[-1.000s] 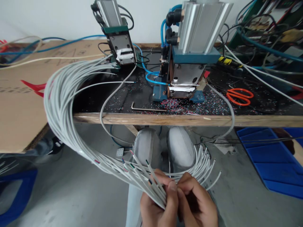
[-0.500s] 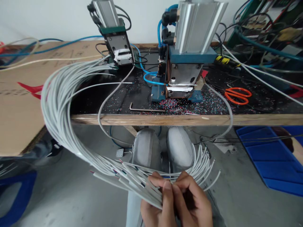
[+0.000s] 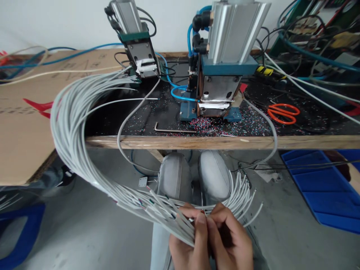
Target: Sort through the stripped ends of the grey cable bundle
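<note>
A thick bundle of light grey cables (image 3: 67, 127) curves from the bench down across my lap. Several cut ends by my hands show small coloured inner wires. Over my lap, my left hand (image 3: 187, 240) is closed round some of these cables, its thumb pressed near the fingertips. My right hand (image 3: 234, 238) touches it, thumb and forefinger pinched together at a cable end. A bit of reddish wire shows between the fingertips; most of that end is hidden. Beyond the right hand, loose cable ends (image 3: 239, 191) fan out over my knee.
Two pneumatic presses (image 3: 222, 67) stand on the black bench (image 3: 109, 125), with coloured scraps round the nearer one. A hex key (image 3: 174, 130) lies near the edge, orange-handled scissors (image 3: 283, 113) farther right. Cardboard (image 3: 22, 142) is at left, a blue bin (image 3: 317, 191) at right.
My fingertips have shifted slightly, and a reddish bit of wire now shows between them. The cable ends beside my left hand have shifted and spread a little.
</note>
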Demonstrator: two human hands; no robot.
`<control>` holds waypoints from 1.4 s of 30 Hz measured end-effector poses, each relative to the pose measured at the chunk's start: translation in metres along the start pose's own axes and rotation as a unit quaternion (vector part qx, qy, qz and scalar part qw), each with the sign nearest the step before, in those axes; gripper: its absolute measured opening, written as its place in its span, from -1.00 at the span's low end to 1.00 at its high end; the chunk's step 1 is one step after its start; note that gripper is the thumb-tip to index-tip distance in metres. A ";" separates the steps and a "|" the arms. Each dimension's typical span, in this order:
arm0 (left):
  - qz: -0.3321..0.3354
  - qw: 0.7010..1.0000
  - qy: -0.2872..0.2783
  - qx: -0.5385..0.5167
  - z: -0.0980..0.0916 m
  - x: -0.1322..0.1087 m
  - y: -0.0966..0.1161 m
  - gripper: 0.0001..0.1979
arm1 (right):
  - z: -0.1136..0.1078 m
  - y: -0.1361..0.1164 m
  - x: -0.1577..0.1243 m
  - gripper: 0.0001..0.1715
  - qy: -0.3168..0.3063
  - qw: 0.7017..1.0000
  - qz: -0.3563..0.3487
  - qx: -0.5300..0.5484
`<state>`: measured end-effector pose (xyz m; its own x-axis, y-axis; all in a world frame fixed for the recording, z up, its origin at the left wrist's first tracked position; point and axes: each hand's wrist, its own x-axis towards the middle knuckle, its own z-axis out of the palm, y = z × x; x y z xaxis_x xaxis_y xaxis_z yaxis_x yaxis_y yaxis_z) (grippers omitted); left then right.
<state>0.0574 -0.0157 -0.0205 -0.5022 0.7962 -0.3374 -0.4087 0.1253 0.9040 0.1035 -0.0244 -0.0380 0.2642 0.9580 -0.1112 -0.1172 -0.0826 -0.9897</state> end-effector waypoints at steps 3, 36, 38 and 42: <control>-0.015 1.000 -0.018 0.009 -0.004 0.002 0.001 -0.69 | -0.001 0.001 0.001 -0.60 -0.007 1.000 0.001 0.002; -0.036 0.999 -0.028 0.021 -0.004 0.002 -0.010 -0.72 | -0.025 0.003 0.018 -0.72 -0.089 0.990 -0.057 -0.092; -0.037 0.999 -0.028 0.016 -0.005 0.003 -0.010 -0.71 | -0.023 0.003 0.018 -0.69 -0.082 0.989 -0.063 -0.106; -0.028 0.999 -0.038 -0.003 -0.008 0.010 -0.014 -0.68 | -0.017 0.009 0.015 -0.62 -0.046 0.980 -0.108 -0.158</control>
<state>0.0523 -0.0145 -0.0381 -0.4199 0.8307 -0.3655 -0.4392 0.1665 0.8828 0.1228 -0.0154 -0.0504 0.1616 0.9819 0.0989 0.2394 0.0582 -0.9692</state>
